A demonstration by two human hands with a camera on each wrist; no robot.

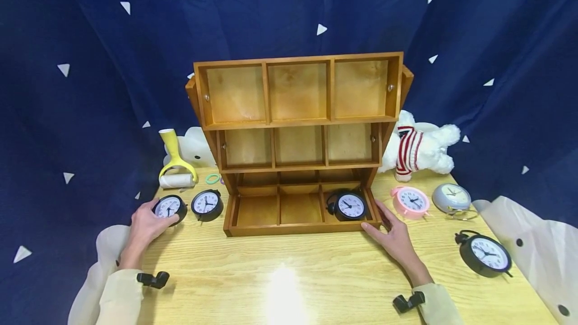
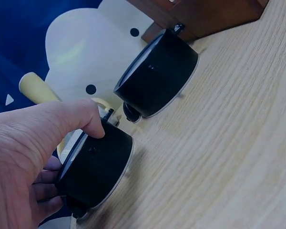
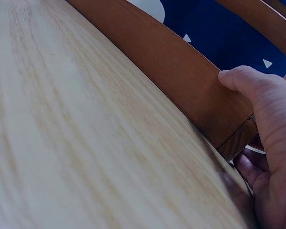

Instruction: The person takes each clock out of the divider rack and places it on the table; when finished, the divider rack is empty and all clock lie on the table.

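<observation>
At the table's left side, my left hand (image 1: 145, 225) grips a round black alarm clock (image 1: 168, 209); its thumb and fingers span the rim in the left wrist view, where the clock (image 2: 100, 164) is tilted near the tabletop. Just right of it stands a second black alarm clock (image 1: 206, 204). My right hand (image 1: 396, 238) holds the front right corner of a three-tier wooden shelf (image 1: 298, 229). In the right wrist view its thumb presses the front board (image 3: 181, 81), with the fingers around the side. Another black alarm clock (image 1: 350, 206) sits in the bottom tier's right compartment.
Right of the shelf are a pink alarm clock (image 1: 411, 201), a grey round clock (image 1: 451, 197), glasses (image 1: 461, 214) and a black alarm clock (image 1: 485, 254). A white plush toy (image 1: 420, 147) lies behind. A yellow-handled roller (image 1: 173, 152) and a green ring (image 1: 212, 179) are back left.
</observation>
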